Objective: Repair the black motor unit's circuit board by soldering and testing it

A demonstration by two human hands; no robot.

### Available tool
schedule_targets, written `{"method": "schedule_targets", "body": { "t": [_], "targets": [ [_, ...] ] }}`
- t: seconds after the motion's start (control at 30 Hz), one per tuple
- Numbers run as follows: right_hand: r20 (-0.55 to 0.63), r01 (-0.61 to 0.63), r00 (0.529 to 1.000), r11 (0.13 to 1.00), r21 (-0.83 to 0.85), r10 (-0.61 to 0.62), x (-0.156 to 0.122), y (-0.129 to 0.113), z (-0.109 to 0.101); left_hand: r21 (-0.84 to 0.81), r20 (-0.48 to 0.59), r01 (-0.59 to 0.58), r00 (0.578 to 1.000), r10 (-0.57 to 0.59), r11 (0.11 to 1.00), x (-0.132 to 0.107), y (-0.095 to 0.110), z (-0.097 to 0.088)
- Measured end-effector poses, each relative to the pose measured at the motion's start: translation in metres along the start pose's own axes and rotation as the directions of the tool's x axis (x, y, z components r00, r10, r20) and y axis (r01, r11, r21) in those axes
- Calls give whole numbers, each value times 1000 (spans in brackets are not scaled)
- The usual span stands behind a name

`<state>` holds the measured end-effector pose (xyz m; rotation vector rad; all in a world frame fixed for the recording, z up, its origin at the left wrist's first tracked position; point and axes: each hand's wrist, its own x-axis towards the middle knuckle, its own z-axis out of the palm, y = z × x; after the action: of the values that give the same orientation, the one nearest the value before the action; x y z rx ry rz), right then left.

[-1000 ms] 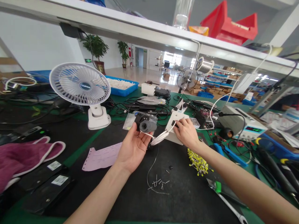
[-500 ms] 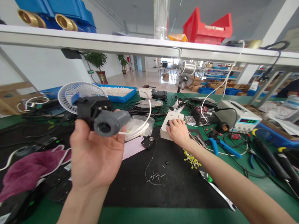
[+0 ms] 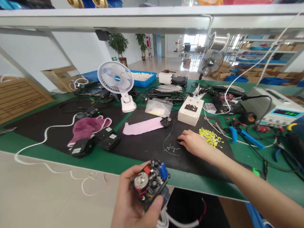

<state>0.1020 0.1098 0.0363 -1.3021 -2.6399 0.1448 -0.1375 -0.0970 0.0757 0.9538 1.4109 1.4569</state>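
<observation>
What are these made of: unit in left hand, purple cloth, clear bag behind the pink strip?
Unit in the left hand: black body, probably plastic, dull and moulded-looking; round disc likely metal, from its silvery shine.
Purple cloth: soft fabric, perhaps plush, judging by the folds and dull surface.
Clear bag: thin, glossy plastic film, by the wrinkles, glints and contents showing through.

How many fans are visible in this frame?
2. The white fan stands on the bench, in front and left of the blue tray; the other fan is in the background, below the wire spool. Others may be hidden.
</observation>
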Motion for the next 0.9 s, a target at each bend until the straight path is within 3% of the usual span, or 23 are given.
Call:
{"method": "schedule_targets", "body": {
  "t": [0.07, 0.17, 0.27, 0.37, 0.47, 0.5, 0.57, 0.63, 0.73, 0.9],
  "targets": [
    [-11, -23, 1000, 999, 44, 24, -1, 3, 10, 54, 19, -64, 998, 63, 996, -10, -2, 19],
    [-66, -69, 995, 987, 146, 80, -2, 3, 11, 104, 73, -121, 991, 114, 987, -16, -6, 32],
    [-157, -121, 973, 950, 288, 172, -12, -4, -5, 130, 117, -168, 981, 154, 977, -17, -9, 35],
    [-202, -151, 940, 866, 477, 275, -42, -20, -30, 178, 174, -235, 963, 205, 955, -19, -8, 36],
    [-161, -169, 915, 715, 679, 370, -89, -45, -47, 232, 193, -252, 958, 210, 939, -22, -9, 41],
    [-135, -168, 901, 617, 769, 413, -107, -54, -50, 240, 188, -247, 961, 205, 939, -24, -11, 44],
    [-25, -159, 865, 320, 934, 502, -140, -71, -49, 231, 163, -213, 970, 178, 949, -29, -17, 50],
    [94, -170, 846, 99, 980, 525, -168, -85, -44, 199, 142, -153, 982, 126, 968, -35, -25, 57],
    [175, -217, 849, 27, 976, 498, -194, -99, -33, 146, 148, -72, 988, 50, 987, -42, -36, 69],
    [161, -227, 827, 60, 972, 539, -204, -110, -30, 144, 128, -65, 991, 46, 987, -51, -42, 85]
  ]
}}
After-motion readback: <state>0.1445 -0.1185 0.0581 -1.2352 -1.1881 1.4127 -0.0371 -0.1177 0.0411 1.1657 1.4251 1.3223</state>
